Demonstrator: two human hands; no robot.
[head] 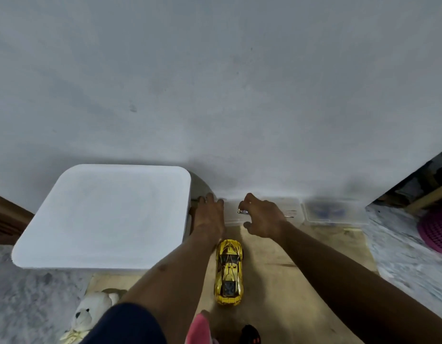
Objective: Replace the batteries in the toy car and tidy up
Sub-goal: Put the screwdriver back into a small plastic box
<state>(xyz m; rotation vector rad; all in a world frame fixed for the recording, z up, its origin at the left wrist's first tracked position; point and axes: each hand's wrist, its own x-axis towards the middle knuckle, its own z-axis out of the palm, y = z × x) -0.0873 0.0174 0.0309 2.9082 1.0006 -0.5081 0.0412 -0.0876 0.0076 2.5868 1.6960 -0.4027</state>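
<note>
A shiny yellow toy car [229,271] stands on its wheels on the tan board between my forearms, nose pointing away from me. Beyond it a clear plastic box [293,207] sits against the wall. My left hand [210,213] stretches forward with straight fingers to the box's left end; I cannot tell whether it touches the box. My right hand [263,216] hovers over the box and grips a small screwdriver [243,211], whose thin metal shaft sticks out on the far side of the wrist.
A large white lidded bin [103,214] stands to the left. A second clear box [336,212] lies right of the first. A white teddy bear [91,311], a pink item [198,328] and a black item [251,335] lie near me. A purple basket [435,232] is far right.
</note>
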